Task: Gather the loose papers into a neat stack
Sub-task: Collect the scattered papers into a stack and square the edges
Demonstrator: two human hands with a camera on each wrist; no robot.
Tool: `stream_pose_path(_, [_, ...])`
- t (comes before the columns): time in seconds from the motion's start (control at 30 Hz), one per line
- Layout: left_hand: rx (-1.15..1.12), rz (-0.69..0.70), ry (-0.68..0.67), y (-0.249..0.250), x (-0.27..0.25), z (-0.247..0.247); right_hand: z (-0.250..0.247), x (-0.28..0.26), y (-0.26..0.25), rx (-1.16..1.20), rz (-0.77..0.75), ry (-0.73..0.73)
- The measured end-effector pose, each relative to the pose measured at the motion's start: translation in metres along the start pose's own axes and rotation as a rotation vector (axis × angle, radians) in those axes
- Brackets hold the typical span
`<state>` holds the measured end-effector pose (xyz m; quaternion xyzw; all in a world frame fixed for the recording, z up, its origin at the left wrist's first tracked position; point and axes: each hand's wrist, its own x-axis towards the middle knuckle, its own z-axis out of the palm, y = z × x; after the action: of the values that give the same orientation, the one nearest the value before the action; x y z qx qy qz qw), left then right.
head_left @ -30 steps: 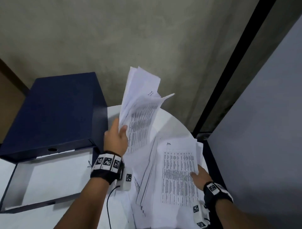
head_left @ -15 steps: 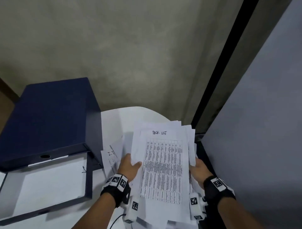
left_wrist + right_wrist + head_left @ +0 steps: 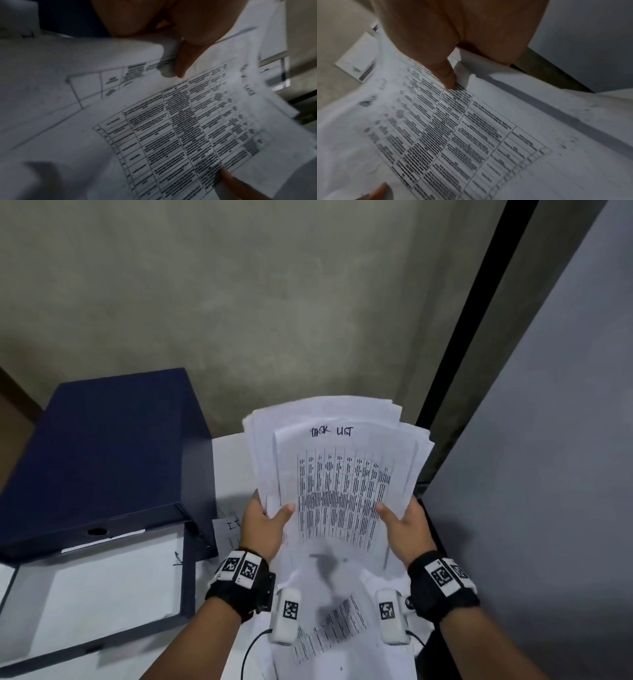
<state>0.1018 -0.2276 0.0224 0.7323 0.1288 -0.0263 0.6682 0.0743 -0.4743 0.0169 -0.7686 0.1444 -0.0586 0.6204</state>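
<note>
A sheaf of printed papers (image 3: 339, 474), its top sheet headed "TASK LIST", stands lifted and tilted over the white table (image 3: 227, 460). My left hand (image 3: 265, 520) grips its left edge, thumb on the front. My right hand (image 3: 400, 520) grips the right edge the same way. The sheets' top edges are uneven and fanned. The left wrist view shows my thumb (image 3: 181, 63) pressed on the papers (image 3: 171, 128). The right wrist view shows my thumb (image 3: 447, 75) on the table-printed sheet (image 3: 462, 135). More loose sheets (image 3: 329, 628) lie on the table below, and one (image 3: 229, 530) lies beside the binder.
A dark blue box file (image 3: 102, 460) lies at the left with its flap open over white sheets (image 3: 102, 587). A grey partition (image 3: 548, 474) stands close on the right, a concrete wall (image 3: 274, 302) behind. A black cable (image 3: 250, 652) runs by my left wrist.
The papers held apart in each hand a second ago have come together into one sheaf. Both hands have raised it off the table and tilted it upright.
</note>
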Motion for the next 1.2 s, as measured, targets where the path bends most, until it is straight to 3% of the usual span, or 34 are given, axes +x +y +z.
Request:
stream_pose_path(0.57, [0.219, -0.194, -0.109, -0.014, -0.003, -0.008, 0.016, -0.005, 0.016, -0.105, 0.036, -0.053])
stream_pose_path(0.77, [0.366, -0.148, -0.151, -0.031, -0.003, -0.010, 0.015, -0.003, 0.012, -0.069, 0.036, -0.064])
stream_pose_path(0.97, [0.491, -0.138, -0.026, -0.045, -0.009, -0.021, 0.019, 0.001, 0.025, -0.120, 0.122, -0.213])
stream_pose_path(1.2, [0.559, -0.486, 0.064, -0.100, -0.012, -0.042, -0.015, -0.010, 0.102, -0.286, 0.432, 0.054])
